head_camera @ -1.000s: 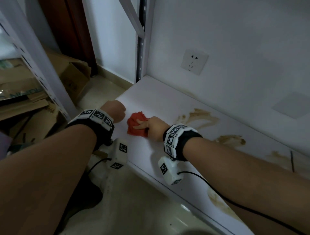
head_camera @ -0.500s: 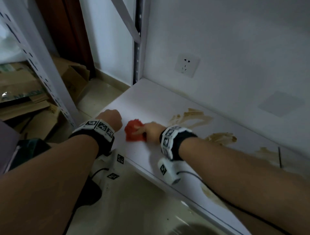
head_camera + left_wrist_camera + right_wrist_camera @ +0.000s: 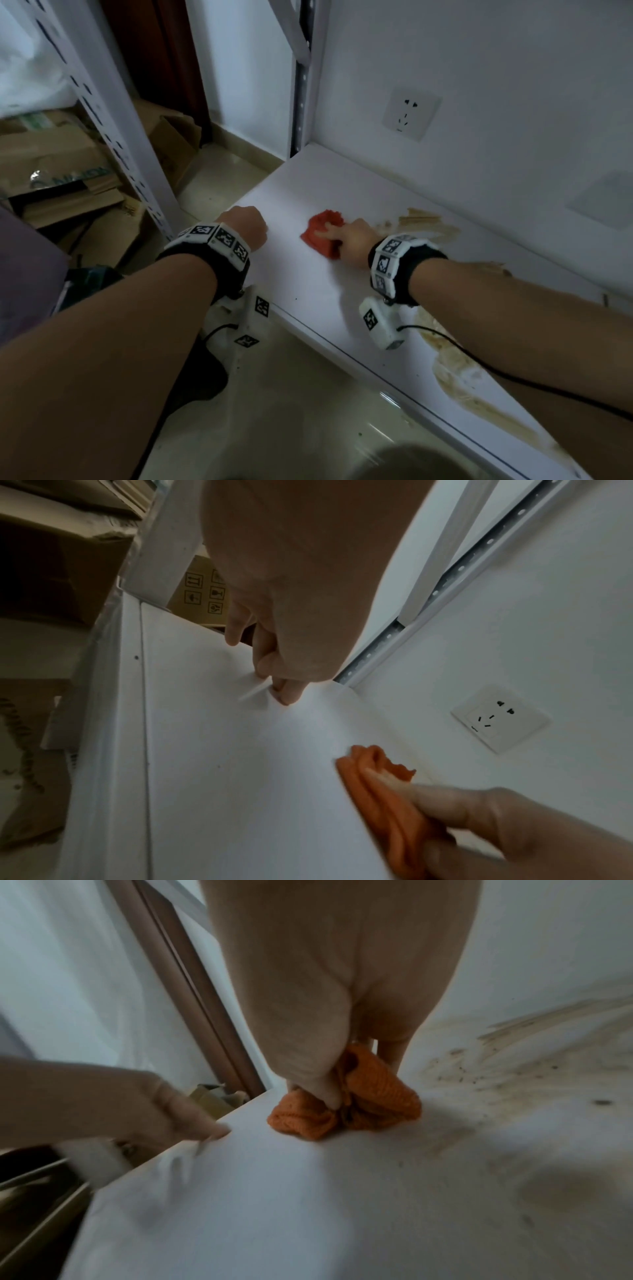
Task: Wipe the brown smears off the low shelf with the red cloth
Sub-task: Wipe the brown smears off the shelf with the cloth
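Note:
The low white shelf [image 3: 308, 284] carries brown smears: one by the back wall [image 3: 424, 222], one further right [image 3: 493, 267], and a large one near the front edge [image 3: 479, 390]. My right hand [image 3: 356, 240] grips the bunched red cloth [image 3: 322, 229] and presses it on the shelf just left of the back smear. In the right wrist view the fingers [image 3: 390, 1053] curl round the cloth [image 3: 377, 1104], with the smear [image 3: 534, 1053] to its right. My left hand [image 3: 245, 226] is a fist resting on the shelf's left end, holding nothing. Its curled fingertips [image 3: 284, 693] touch the board.
A white wall with a socket [image 3: 411, 113] backs the shelf. Perforated metal uprights [image 3: 301, 78] [image 3: 113, 137] stand at the shelf's left corners. Cardboard boxes [image 3: 68, 164] lie on the tiled floor [image 3: 274, 411] to the left. A black cable [image 3: 479, 359] trails from my right wrist.
My right hand has slid the red cloth a little to the right, away from my left fist and toward the back-wall smear. The left fist stays put on the shelf's end.

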`<state>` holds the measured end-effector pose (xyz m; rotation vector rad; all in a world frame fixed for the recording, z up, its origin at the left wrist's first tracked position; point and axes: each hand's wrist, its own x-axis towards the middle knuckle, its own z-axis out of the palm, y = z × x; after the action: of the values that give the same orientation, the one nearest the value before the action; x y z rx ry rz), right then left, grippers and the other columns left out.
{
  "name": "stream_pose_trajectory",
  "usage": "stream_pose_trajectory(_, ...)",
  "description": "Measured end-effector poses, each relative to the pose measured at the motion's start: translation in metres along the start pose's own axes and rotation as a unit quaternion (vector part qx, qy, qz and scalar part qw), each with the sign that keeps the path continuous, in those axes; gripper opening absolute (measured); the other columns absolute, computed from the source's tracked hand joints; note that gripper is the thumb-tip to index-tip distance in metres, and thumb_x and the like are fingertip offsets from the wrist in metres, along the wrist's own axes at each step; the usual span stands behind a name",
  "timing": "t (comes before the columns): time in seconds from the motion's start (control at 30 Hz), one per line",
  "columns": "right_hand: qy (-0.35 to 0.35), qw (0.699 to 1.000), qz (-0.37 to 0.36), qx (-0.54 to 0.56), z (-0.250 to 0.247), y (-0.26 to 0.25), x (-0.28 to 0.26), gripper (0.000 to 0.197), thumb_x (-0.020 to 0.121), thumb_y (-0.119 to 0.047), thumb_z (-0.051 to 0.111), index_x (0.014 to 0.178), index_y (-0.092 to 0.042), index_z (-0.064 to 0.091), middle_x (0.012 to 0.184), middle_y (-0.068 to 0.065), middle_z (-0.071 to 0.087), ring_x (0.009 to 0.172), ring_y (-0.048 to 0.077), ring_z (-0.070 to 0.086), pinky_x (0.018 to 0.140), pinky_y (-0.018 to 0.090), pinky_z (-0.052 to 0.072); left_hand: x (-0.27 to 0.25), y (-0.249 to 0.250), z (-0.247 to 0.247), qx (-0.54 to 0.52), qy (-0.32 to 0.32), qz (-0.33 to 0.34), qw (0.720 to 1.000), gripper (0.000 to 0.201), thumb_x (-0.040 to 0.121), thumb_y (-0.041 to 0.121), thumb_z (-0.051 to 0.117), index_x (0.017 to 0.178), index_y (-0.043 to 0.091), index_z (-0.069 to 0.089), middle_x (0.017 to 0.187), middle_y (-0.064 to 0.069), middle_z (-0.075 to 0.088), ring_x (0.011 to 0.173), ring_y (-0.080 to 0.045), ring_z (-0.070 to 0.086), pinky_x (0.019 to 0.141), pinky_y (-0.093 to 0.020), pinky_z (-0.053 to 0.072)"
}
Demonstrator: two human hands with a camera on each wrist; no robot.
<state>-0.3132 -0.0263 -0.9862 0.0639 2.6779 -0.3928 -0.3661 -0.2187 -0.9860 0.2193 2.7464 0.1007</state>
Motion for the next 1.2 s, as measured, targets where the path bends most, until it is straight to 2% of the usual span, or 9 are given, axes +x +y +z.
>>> stream_pose_trajectory(0.13, -0.049, 0.992, -0.097, -0.058, 0.021, -0.008, -0.029, 0.043, 0.095, -0.031, 0.049, 0.138, -0.038, 0.044, 0.139, 0.014, 0.04, 0.121, 0.035, 0.045, 0.11, 0.037, 0.033, -0.017, 0.004, -0.002, 0.013, -0.012, 0.032, 0.999, 0.043, 0.099, 0.014, 0.034, 0.141, 0.014, 0.045, 0.149, -0.008, 0.039, 0.135, -0.025, 0.04, 0.113, -0.031, 0.032)
stream_pose_trajectory(0.27, -0.061, 0.995, -0.072, -0.022, 0.038, -0.025, -0.056, 0.049, 0.093, -0.023, 0.054, 0.141, -0.026, 0.042, 0.138, 0.014, 0.043, 0.125, 0.034, 0.044, 0.105, 0.039, 0.038, -0.024, 0.004, -0.002, 0.019, -0.028, 0.024, 0.999, 0.04, 0.097, 0.014, 0.038, 0.134, 0.009, 0.052, 0.143, -0.011, 0.046, 0.13, -0.026, 0.046, 0.108, -0.031, 0.037)
stream_pose_trajectory(0.37, -0.036, 0.995, -0.095, -0.011, 0.044, -0.026, -0.078, 0.064, 0.077, -0.044, 0.071, 0.128, -0.015, 0.045, 0.12, 0.007, 0.054, 0.11, 0.026, 0.055, 0.098, 0.036, 0.045, -0.026, 0.007, 0.002, 0.027, -0.02, 0.035, 0.999, 0.035, 0.093, 0.014, 0.04, 0.119, 0.009, 0.063, 0.131, -0.01, 0.057, 0.117, -0.027, 0.056, 0.096, -0.031, 0.045)
stream_pose_trajectory(0.47, -0.039, 0.992, -0.115, -0.011, 0.046, -0.027, -0.073, 0.062, 0.081, -0.058, 0.06, 0.128, -0.019, 0.05, 0.119, 0.004, 0.048, 0.107, 0.026, 0.053, 0.098, 0.035, 0.043, -0.029, 0.006, 0.008, 0.039, -0.012, 0.031, 0.999, 0.036, 0.091, 0.014, 0.041, 0.117, 0.013, 0.065, 0.13, -0.008, 0.058, 0.114, -0.026, 0.058, 0.095, -0.032, 0.046)
stream_pose_trajectory(0.6, -0.08, 0.986, -0.132, -0.061, 0.031, -0.026, -0.054, 0.042, 0.098, -0.031, 0.045, 0.138, -0.044, 0.042, 0.131, 0.011, 0.042, 0.118, 0.033, 0.042, 0.104, 0.034, 0.037, -0.029, 0.009, 0.008, 0.039, 0.006, 0.022, 0.999, 0.03, 0.091, 0.016, 0.044, 0.11, 0.01, 0.066, 0.12, -0.01, 0.063, 0.106, -0.026, 0.062, 0.085, -0.029, 0.048)
stream_pose_trajectory(0.83, -0.03, 0.979, -0.151, -0.133, 0.006, -0.029, -0.004, 0.045, 0.101, -0.019, 0.04, 0.142, -0.037, 0.038, 0.144, 0.004, 0.045, 0.128, 0.034, 0.037, 0.109, 0.032, 0.03, -0.01, 0.005, 0.004, 0.039, 0.04, 0.009, 0.998, 0.025, 0.092, 0.023, 0.05, 0.101, 0.005, 0.065, 0.108, -0.013, 0.067, 0.097, -0.028, 0.064, 0.075, -0.027, 0.044)
stream_pose_trajectory(0.97, -0.044, 0.982, -0.131, -0.131, -0.003, -0.028, 0.018, 0.044, 0.1, -0.026, 0.04, 0.143, -0.036, 0.035, 0.155, 0.002, 0.029, 0.14, 0.03, 0.027, 0.117, 0.033, 0.02, -0.012, 0.005, 0.004, 0.041, 0.045, 0.007, 0.998, 0.024, 0.093, 0.024, 0.049, 0.1, 0.007, 0.064, 0.106, -0.011, 0.066, 0.095, -0.027, 0.063, 0.073, -0.027, 0.043)
stream_pose_trajectory(1.1, -0.006, 0.995, -0.079, -0.066, -0.008, -0.004, 0.011, 0.044, 0.099, -0.026, 0.042, 0.143, -0.033, 0.039, 0.153, 0.005, 0.031, 0.139, 0.029, 0.031, 0.115, 0.038, 0.025, -0.013, -0.001, 0.005, 0.028, 0.043, 0.009, 0.999, 0.024, 0.093, 0.025, 0.047, 0.095, 0.007, 0.064, 0.101, -0.01, 0.067, 0.075, -0.023, 0.054, 0.068, -0.027, 0.041)
stream_pose_trajectory(1.2, 0.012, 0.997, -0.037, -0.068, -0.012, 0.025, -0.001, 0.046, 0.099, -0.025, 0.04, 0.144, -0.032, 0.038, 0.153, 0.004, 0.031, 0.14, 0.027, 0.03, 0.115, 0.04, 0.026, -0.016, -0.001, 0.003, 0.016, 0.034, 0.009, 0.999, 0.026, 0.094, 0.024, 0.046, 0.099, 0.005, 0.064, 0.103, -0.011, 0.067, 0.081, -0.025, 0.058, 0.071, -0.027, 0.041)
